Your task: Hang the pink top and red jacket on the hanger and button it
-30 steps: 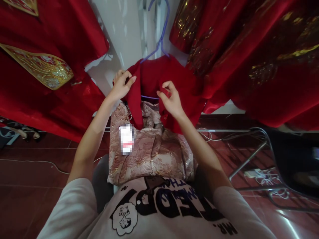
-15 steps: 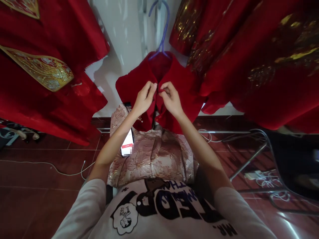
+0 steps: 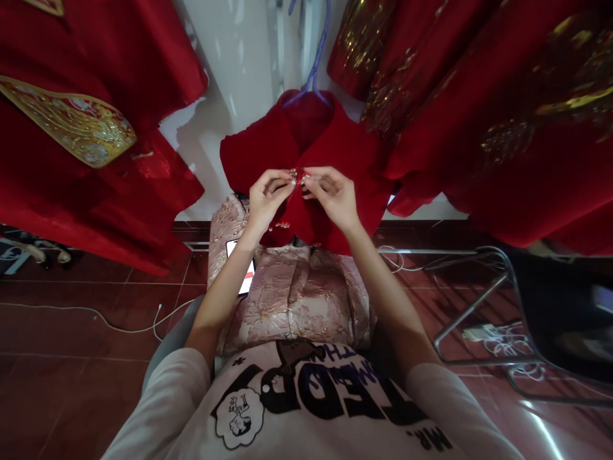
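A red collared jacket [image 3: 258, 147] hangs on a purple hanger [image 3: 312, 75], its two front edges meeting in the middle. My left hand [image 3: 268, 197] pinches the left front edge at a small shiny gold clasp [image 3: 293, 173]. Close beside it, my right hand [image 3: 334, 195] is closed on the opposite edge, where another shiny piece shows at the fingertips. Whether the two pieces are hooked together I cannot tell. Lower on the jacket is another gold ornament [image 3: 281, 225]. Pinkish brocade fabric [image 3: 297, 300] covers my lap below, with a lit phone [image 3: 246, 278] partly behind my left forearm.
Red garments with gold embroidery hang at the left [image 3: 158, 70] and right [image 3: 440, 128]. A dark chair with a metal frame [image 3: 514, 275] stands at the right, near tangled white cables [image 3: 502, 342]. A thin cord [image 3: 119, 329] crosses the tiled floor at the left.
Both hands have moved slightly down the jacket's front and closer together. The front edges now meet, and gold pieces show at the fingertips. The view has shifted slightly.
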The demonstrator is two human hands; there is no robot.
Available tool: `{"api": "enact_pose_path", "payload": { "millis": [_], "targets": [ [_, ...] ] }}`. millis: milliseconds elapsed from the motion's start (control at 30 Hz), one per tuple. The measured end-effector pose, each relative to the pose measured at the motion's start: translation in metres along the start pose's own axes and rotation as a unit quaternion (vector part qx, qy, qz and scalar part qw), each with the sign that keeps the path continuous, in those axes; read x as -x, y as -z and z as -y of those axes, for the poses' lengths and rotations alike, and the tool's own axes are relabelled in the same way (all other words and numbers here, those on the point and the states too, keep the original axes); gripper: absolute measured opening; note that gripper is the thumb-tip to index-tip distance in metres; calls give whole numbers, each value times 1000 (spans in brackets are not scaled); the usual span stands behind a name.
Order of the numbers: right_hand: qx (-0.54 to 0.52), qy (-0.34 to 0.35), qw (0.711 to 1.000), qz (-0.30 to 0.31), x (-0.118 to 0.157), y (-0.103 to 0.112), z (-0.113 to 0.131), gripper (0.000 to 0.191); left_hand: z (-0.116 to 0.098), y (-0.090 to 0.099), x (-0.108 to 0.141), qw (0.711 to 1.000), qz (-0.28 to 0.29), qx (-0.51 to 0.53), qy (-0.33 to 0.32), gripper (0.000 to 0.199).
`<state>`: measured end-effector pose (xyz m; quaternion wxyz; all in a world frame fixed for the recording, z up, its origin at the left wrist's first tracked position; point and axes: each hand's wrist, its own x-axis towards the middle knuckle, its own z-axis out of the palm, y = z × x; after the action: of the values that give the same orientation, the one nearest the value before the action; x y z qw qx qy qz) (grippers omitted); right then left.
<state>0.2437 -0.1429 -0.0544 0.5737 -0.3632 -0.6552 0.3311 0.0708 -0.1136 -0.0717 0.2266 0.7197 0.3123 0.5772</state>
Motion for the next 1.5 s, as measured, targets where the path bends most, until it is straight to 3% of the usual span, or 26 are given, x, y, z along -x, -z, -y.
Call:
{"api": "enact_pose_path", "payload": {
  "millis": [233, 367, 600, 1033, 1300, 1400, 1500],
  "targets": [
    [41, 14, 999, -26, 3, 0, 10, 53, -15, 8, -4, 998, 10, -67, -9, 15],
    [89, 38, 994, -41, 7, 0, 22, 44, -31, 14, -6, 988, 61, -123, -66, 16],
    [155, 46, 985, -65, 15, 0, 40, 36, -51, 20, -9, 978, 99, -163, -85, 15],
    [106, 34, 992, -62, 11, 3, 34, 36, -62, 20, -13, 944, 138, -282, -101, 11],
    [127, 34, 991, -28, 6, 8, 25, 32, -51, 18, -32, 909, 230, -314, -151, 14],
    [135, 53, 989, -22, 1, 6, 15, 36, -51, 16, -32, 920, 233, -288, -127, 11],
    [131, 73, 988, -22, 1, 2, 0, 48, -47, 12, -23, 953, 198, -216, -69, 10]
  ]
}}
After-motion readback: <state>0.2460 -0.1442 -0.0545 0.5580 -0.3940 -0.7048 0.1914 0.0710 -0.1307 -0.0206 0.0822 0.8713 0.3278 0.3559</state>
